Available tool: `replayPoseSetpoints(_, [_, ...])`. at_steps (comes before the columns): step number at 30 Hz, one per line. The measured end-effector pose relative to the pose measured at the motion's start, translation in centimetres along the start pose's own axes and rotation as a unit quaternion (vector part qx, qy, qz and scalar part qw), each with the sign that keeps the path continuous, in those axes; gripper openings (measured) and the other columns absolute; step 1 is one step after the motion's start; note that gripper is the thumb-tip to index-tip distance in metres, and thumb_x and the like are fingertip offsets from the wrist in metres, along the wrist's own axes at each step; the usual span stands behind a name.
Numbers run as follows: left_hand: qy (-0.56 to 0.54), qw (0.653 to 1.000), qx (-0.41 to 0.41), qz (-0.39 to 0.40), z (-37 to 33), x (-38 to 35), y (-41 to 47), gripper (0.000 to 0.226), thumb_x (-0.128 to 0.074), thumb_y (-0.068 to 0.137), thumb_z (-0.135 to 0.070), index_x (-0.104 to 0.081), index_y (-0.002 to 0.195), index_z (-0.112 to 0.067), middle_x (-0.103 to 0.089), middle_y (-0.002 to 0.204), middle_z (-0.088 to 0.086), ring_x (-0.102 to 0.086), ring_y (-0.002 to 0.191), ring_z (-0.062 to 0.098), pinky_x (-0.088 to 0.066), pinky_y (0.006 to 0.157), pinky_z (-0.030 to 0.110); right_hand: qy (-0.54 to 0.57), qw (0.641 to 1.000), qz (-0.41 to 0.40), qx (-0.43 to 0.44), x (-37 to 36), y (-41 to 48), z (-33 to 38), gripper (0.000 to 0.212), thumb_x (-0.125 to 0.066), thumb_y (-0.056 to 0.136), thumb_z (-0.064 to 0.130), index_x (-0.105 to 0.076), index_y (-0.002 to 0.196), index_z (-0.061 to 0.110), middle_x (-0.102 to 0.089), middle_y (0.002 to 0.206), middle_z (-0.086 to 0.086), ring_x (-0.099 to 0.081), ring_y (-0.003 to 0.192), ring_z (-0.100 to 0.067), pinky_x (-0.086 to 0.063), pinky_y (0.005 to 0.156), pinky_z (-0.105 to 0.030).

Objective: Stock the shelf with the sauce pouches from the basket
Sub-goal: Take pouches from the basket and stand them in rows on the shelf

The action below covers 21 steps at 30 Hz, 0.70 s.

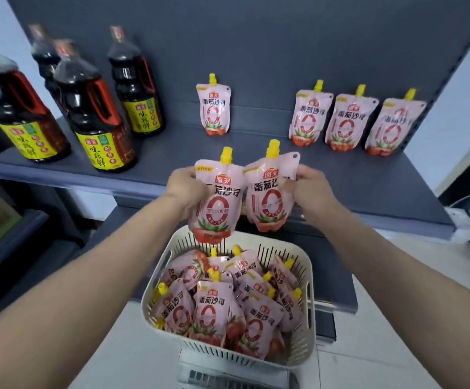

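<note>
**Two pouches in hand, four on the shelf**

You hold two pouches, one in each hand. They are upright, yellow caps up, side by side and touching, above the basket (309, 279) and in front of the shelf's front edge. Your left hand (184, 189) has its fingers curled round the left edge of the left pouch (214, 203). Your right hand (309, 186) has its fingers clamped on the right edge of the right pouch (268, 192). The left pouch hangs a little lower, its bottom just over the basket's far rim.

On the shelf (172, 155) four pouches stand against the back panel. A lone pouch (213, 110) is near the middle, and a row of three (350, 122) stands well apart to its right, the three close together.

At the shelf's left end you have four dark bottles (96, 116) with yellow labels, two in front and two behind.

In the basket lies a heap (208, 313) of the same pouches, flat and at all angles. They overlap too much for an exact count, but there are clearly more than on the shelf
</note>
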<state>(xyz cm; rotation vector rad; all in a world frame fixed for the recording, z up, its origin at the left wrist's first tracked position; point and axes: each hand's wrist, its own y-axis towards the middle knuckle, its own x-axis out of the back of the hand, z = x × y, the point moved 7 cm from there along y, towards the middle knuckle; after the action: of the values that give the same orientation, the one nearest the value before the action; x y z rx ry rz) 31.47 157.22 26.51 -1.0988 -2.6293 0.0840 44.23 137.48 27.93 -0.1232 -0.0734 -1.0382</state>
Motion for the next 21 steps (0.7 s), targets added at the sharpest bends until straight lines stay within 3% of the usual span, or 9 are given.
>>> replayPoseSetpoints(6, [-0.119,0.992,-0.046,-0.017,-6.8,-2.5,2.7,0.028,-0.064,0.078,0.007,-0.062,0.075,-0.020,-0.067,0.074,-0.003,-0.065,0.063,0.011,-0.050,0.042,0.019,0.075,0.995,-0.041,0.048,4.6,3.1,4.8,0.028,-0.054,0.085,-0.009,-0.065,0.109,0.001,-0.069,0.101,-0.012,-0.068,0.081,-0.020,-0.057,0.067,-0.034])
replayPoseSetpoints(8, [-0.143,0.988,-0.056,-0.024,-8.3,-4.0,4.0,0.025,-0.063,0.079,0.007,-0.063,0.077,-0.018,-0.067,0.074,-0.005,-0.064,0.063,0.009,-0.048,0.039,0.016,0.076,0.995,-0.051,0.048,6.3,4.6,5.3,0.029,-0.054,0.086,-0.008,-0.064,0.111,0.001,-0.068,0.105,-0.012,-0.068,0.088,-0.024,-0.057,0.072,-0.038])
replayPoseSetpoints(14, [-0.162,0.982,-0.082,-0.047,-11.3,-8.0,9.7,0.024,-0.060,0.084,0.003,-0.062,0.103,-0.012,-0.066,0.085,-0.004,-0.064,0.073,0.010,-0.052,0.050,0.022,0.069,0.993,-0.078,0.050,10.6,9.7,6.1,0.025,-0.053,0.086,-0.007,-0.065,0.096,0.012,-0.069,0.102,-0.010,-0.067,0.091,-0.028,-0.057,0.073,-0.041])
replayPoseSetpoints(17, [-0.163,0.982,-0.080,-0.055,-11.9,-9.7,13.4,0.024,-0.055,0.087,0.002,-0.060,0.102,-0.015,-0.065,0.081,-0.006,-0.063,0.068,0.009,-0.051,0.044,0.020,0.065,0.994,-0.083,0.038,11.8,12.9,5.9,0.025,-0.053,0.087,-0.006,-0.066,0.092,0.015,-0.070,0.105,-0.011,-0.067,0.092,-0.027,-0.057,0.076,-0.043])
replayPoseSetpoints(21, [-0.145,0.985,-0.075,-0.051,-11.5,-11.5,18.8,0.020,-0.054,0.089,-0.002,-0.058,0.102,-0.016,-0.067,0.088,-0.002,-0.065,0.070,0.012,-0.053,0.048,0.027,0.059,0.995,-0.086,0.007,12.4,17.4,4.6,0.024,-0.056,0.087,-0.002,-0.066,0.101,0.015,-0.070,0.109,-0.008,-0.066,0.098,-0.028,-0.056,0.083,-0.047])
